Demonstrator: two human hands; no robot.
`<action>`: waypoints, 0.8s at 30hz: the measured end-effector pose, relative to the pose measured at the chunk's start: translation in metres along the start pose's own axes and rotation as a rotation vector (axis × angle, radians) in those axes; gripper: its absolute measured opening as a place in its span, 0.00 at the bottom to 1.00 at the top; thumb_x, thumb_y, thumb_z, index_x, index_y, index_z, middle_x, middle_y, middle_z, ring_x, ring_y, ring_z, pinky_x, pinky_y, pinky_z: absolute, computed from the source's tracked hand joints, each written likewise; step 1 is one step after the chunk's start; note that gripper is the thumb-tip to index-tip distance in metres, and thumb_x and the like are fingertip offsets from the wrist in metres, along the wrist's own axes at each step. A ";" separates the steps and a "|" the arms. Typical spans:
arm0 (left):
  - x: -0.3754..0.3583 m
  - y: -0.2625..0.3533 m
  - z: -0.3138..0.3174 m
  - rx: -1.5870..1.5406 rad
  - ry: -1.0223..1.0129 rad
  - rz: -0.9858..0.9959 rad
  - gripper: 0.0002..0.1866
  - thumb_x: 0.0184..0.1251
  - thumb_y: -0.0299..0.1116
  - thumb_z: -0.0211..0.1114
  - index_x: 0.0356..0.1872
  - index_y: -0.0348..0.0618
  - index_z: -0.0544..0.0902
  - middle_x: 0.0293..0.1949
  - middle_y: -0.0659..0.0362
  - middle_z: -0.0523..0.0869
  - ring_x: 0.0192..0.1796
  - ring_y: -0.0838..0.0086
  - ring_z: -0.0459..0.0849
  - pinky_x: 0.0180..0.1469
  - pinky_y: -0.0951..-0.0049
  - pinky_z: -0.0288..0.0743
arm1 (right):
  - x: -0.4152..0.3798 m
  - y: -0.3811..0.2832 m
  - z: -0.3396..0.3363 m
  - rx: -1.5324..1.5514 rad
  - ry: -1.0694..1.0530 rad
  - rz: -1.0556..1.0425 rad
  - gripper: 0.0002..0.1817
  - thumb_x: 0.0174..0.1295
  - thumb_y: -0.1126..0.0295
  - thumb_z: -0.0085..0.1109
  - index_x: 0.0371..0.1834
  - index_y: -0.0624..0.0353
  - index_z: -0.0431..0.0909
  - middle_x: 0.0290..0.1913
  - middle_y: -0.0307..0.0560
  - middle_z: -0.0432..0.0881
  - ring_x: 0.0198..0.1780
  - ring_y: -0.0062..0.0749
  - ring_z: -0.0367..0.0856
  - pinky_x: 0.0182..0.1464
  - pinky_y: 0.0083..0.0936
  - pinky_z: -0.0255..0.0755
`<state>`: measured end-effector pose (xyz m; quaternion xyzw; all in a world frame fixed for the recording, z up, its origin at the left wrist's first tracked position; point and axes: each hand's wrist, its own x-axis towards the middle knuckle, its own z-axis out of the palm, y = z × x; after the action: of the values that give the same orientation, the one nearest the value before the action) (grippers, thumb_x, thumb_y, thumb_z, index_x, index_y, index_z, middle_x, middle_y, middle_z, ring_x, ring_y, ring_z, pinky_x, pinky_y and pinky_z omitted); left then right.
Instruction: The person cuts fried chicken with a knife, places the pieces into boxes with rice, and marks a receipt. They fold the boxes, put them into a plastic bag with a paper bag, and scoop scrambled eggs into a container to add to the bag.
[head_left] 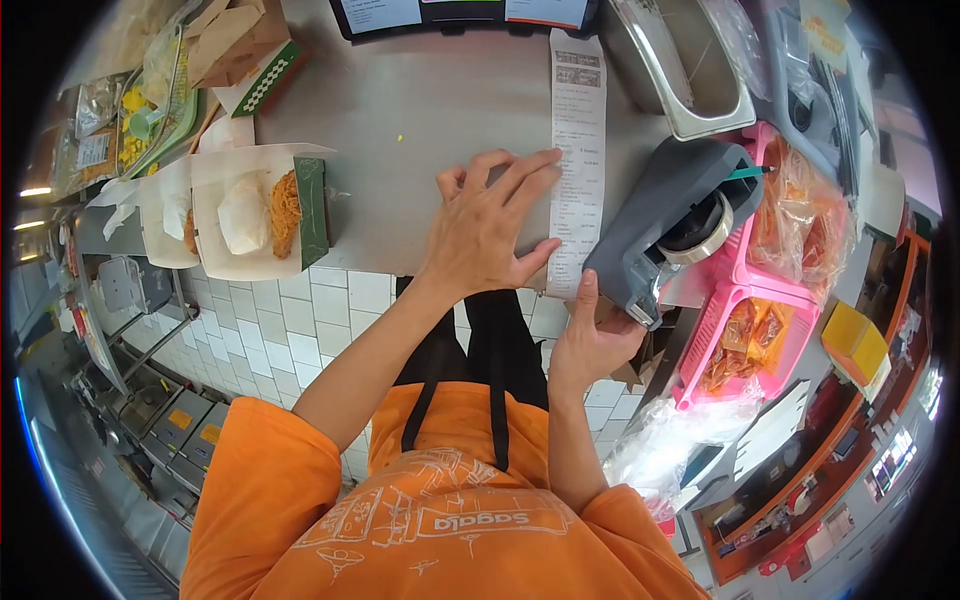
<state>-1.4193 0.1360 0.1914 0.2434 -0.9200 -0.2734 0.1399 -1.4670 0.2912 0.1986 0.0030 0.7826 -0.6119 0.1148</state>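
A long printed receipt (pixel 578 150) lies flat on the metal counter (pixel 380 110). My left hand (pixel 490 220) rests beside it with fingers spread, and the index fingertip and thumb touch its left edge. My right hand (pixel 592 335) is at the counter's front edge, its thumb near the receipt's lower end and its fingers curled under the front of a grey tape dispenser (pixel 660 220). What lies under those fingers is partly hidden. The dispenser holds a roll of tape (pixel 705 240) and stands just right of the receipt.
Open boxes with fried chicken (pixel 285 215) and a wrapped item (pixel 243 215) stand on the left. A metal container (pixel 685 85) is at the back right. Pink baskets (pixel 715 330) with bagged sauce (pixel 750 340) are on the right. A screen (pixel 460 12) stands at the back.
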 end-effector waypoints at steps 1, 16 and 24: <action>0.001 0.000 0.001 -0.001 0.006 -0.002 0.35 0.45 0.45 0.77 0.59 0.54 0.79 0.70 0.71 0.76 0.62 0.64 0.71 0.61 0.60 0.56 | 0.001 0.003 -0.002 -0.019 -0.012 -0.018 0.48 0.62 0.83 0.68 0.81 0.66 0.48 0.74 0.60 0.63 0.73 0.40 0.66 0.75 0.36 0.59; -0.009 -0.006 -0.002 -0.104 0.171 0.128 0.20 0.49 0.35 0.75 0.48 0.55 0.86 0.65 0.67 0.82 0.60 0.64 0.76 0.62 0.62 0.59 | -0.015 0.002 -0.018 0.161 0.055 -0.052 0.39 0.63 0.87 0.59 0.77 0.64 0.54 0.74 0.59 0.61 0.75 0.43 0.62 0.76 0.38 0.59; -0.211 -0.059 -0.081 -0.136 0.574 -0.599 0.04 0.70 0.29 0.65 0.42 0.44 0.85 0.39 0.59 0.90 0.36 0.73 0.83 0.39 0.73 0.72 | -0.095 -0.023 0.087 -0.070 -0.926 -0.075 0.30 0.62 0.73 0.65 0.67 0.64 0.67 0.64 0.58 0.71 0.64 0.44 0.74 0.63 0.33 0.71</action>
<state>-1.1882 0.1680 0.1976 0.5568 -0.7121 -0.2831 0.3205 -1.3626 0.2147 0.2185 -0.3026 0.6687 -0.5258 0.4300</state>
